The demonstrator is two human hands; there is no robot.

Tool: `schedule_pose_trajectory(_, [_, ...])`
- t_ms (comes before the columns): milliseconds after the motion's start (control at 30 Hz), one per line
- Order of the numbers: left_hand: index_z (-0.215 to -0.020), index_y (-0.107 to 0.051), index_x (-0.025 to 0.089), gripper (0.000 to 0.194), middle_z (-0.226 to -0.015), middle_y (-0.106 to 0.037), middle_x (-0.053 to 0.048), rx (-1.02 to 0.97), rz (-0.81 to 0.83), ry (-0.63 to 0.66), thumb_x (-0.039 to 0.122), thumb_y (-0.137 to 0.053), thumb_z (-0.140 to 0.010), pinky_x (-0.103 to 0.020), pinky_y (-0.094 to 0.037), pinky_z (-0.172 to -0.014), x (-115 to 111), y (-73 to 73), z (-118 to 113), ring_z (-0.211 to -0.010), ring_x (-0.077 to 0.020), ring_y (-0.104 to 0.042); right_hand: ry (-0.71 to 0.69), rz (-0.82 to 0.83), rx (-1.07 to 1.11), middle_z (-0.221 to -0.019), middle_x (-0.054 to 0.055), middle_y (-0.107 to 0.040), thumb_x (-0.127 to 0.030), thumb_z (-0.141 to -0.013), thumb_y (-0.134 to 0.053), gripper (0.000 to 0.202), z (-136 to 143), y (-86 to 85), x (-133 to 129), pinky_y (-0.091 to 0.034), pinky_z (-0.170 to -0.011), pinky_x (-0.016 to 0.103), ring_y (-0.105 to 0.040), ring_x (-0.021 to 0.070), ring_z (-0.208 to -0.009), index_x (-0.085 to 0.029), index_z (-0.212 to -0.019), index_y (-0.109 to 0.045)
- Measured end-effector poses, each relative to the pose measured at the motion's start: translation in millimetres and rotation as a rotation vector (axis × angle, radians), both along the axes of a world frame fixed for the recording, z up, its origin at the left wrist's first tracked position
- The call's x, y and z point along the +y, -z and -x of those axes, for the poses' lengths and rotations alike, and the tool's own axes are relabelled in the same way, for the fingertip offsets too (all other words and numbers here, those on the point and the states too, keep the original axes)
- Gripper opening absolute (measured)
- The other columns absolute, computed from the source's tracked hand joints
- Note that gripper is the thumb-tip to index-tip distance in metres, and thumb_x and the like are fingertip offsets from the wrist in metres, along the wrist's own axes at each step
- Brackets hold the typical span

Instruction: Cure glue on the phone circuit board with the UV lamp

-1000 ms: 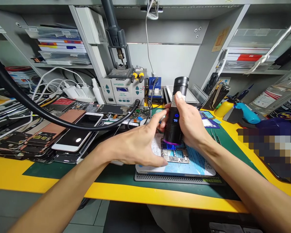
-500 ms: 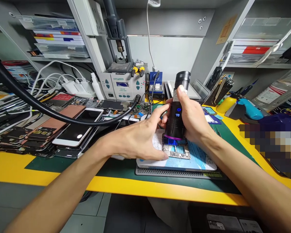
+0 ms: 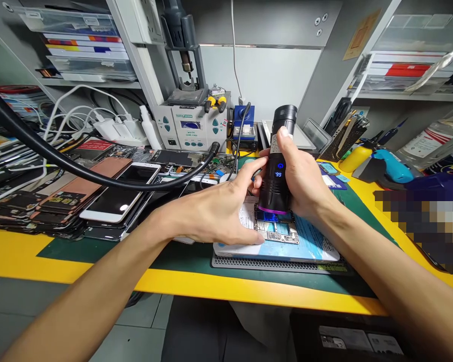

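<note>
Circuit board (image 3: 283,237) lies flat on the pale blue and white box (image 3: 311,239), under the lower end of a black torch (image 3: 275,188), in the head view. The torch leans slightly, its magenta-rimmed end just above or at the board's far part; whether they touch cannot be told. A power symbol and small digits glow on its side, and blue light falls on the board beneath.

The right hand (image 3: 305,178) holds the torch, its thumb along the barrel and its fingers curled around behind. The left hand (image 3: 211,213) is open, thumb and forefinger spread wide apart. Its thumb tip is at the board's near left corner, and its forefinger reaches up to the torch's side; contact at either point is unclear.

As for how far things are, the board is in place on the box and the torch is lit and aimed at it. The blue glow is on the far part, while the near strip lies outside the brightest patch. The torch is not yet set down, and the board remains on the box. How much exposure is complete, or what is left, cannot be judged from this view.
</note>
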State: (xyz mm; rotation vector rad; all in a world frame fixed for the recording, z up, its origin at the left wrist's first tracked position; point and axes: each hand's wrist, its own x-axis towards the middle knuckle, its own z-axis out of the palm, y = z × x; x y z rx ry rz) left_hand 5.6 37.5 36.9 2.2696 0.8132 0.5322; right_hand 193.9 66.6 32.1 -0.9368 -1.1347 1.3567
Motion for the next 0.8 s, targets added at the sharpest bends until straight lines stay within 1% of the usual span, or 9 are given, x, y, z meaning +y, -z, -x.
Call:
schedule_pose_trajectory(233, [-0.171,-0.003,0.017,0.127,-0.155,-0.056,-0.021,0.011,-0.007,0.001,0.037,-0.087,-0.078,-0.045,-0.054,-0.111,0.4,-1.2,0.1,-0.140,-0.0364,-0.061,0.024,-0.009,-0.028,-0.087,0.008,-0.082,-0.077,-0.090,-0.069,0.054,0.5,0.2,-0.7,-0.068,-0.064,0.047,-0.084,0.0333,-0.083,-0.023,-0.089,-0.074])
schedule_pose_trajectory(300, [-0.171,-0.003,0.017,0.127,-0.155,-0.056,-0.021,0.011,-0.001,0.004,0.036,-0.086,-0.078,-0.044,-0.054,-0.111,-0.1,-2.4,-0.2,-0.141,-0.0354,-0.061,0.027,-0.012,-0.038,-0.088,0.009,-0.083,-0.076,-0.090,-0.069,0.054,0.8,0.5,-1.2,-0.068,-0.065,0.047,-0.084,0.0332,-0.083,-0.023,-0.091,-0.074])
schedule_pose_trajectory(433, [-0.171,-0.002,0.012,0.131,-0.154,-0.055,-0.023,0.022,0.009,0.012,0.036,-0.088,-0.075,-0.043,-0.053,-0.114,-1.2,-5.4,-1.2,-0.141,-0.0345,-0.060,0.030,-0.022,-0.060,-0.094,0.009,-0.083,-0.074,-0.092,-0.068,0.052,1.6,-0.6,-2.7,-0.068,-0.066,0.046,-0.084,0.0336,-0.087,-0.023,-0.095,-0.073])
schedule_pose_trajectory(567, [-0.171,-0.003,0.012,0.133,-0.154,-0.054,-0.023,0.038,0.009,0.002,0.037,-0.090,-0.074,-0.045,-0.051,-0.116,-2.1,-7.6,-1.7,-0.141,-0.0352,-0.059,0.048,-0.032,-0.069,-0.087,0.008,-0.082,-0.073,-0.092,-0.068,0.050,1.7,-2.7,-5.0,-0.069,-0.067,0.045,-0.084,0.0327,-0.084,-0.024,-0.097,-0.074])
schedule_pose_trajectory(667, [-0.171,-0.005,0.014,0.135,-0.154,-0.054,-0.021,0.045,0.031,-0.020,0.041,-0.092,-0.071,-0.047,-0.049,-0.119,-3.1,-9.3,-1.2,-0.140,-0.0360,-0.059,0.060,-0.041,-0.079,-0.075,0.007,-0.080,-0.074,-0.091,-0.068,0.049,1.6,-3.4,-6.7,-0.069,-0.064,0.043,-0.083,0.0309,-0.079,-0.025,-0.093,-0.074])
schedule_pose_trajectory(767, [-0.172,-0.007,0.017,0.134,-0.152,-0.056,-0.019,0.041,0.056,-0.052,0.045,-0.092,-0.072,-0.051,-0.050,-0.116,-3.7,-10.6,-0.1,-0.137,-0.0381,-0.061,0.060,-0.061,-0.091,-0.065,0.005,-0.075,-0.077,-0.088,-0.070,0.050,2.3,-3.6,-7.6,-0.069,-0.060,0.042,-0.080,0.0304,-0.074,-0.028,-0.083,-0.072])
schedule_pose_trajectory(800, [-0.171,-0.010,0.017,0.132,-0.151,-0.057,-0.019,0.004,0.076,-0.053,0.044,-0.093,-0.072,-0.052,-0.049,-0.116,-3.6,-10.7,0.1,-0.138,-0.0385,-0.060,0.058,-0.071,-0.094,-0.064,0.005,-0.074,-0.079,-0.086,-0.071,0.051,2.5,-3.7,-7.7,-0.068,-0.059,0.043,-0.079,0.0305,-0.074,-0.028,-0.079,-0.070])
